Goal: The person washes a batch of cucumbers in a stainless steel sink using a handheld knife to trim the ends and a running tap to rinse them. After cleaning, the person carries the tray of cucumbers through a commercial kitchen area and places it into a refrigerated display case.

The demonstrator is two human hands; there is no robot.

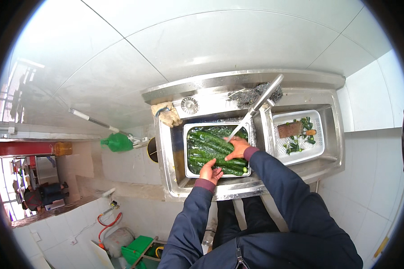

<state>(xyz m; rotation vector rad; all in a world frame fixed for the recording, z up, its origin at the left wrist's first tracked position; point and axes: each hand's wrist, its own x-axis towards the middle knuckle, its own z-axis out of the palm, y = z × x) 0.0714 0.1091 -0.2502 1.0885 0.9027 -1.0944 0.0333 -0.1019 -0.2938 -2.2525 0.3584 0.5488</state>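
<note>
Long green cucumbers [207,141] lie wet in a rectangular metal pan [185,151], which sits in the left basin of a stainless steel sink. From the faucet [266,94] a stream of water runs down into the pan beside my right hand [239,148]. That hand rests over the cucumbers, its thumb spread from the fingers. My left hand [210,172] is at the pan's near rim, touching the cucumbers with its fingers apart. Neither hand visibly grips one; some fingertips are hidden among the cucumbers.
A white perforated basket [278,148] in the right basin holds a cleaver [290,129] and cucumber scraps [293,147]. Work gloves [167,115], a drain strainer [190,105] and steel-wool scourers [254,95] lie along the back ledge. Farther left, another person [40,196] is visible.
</note>
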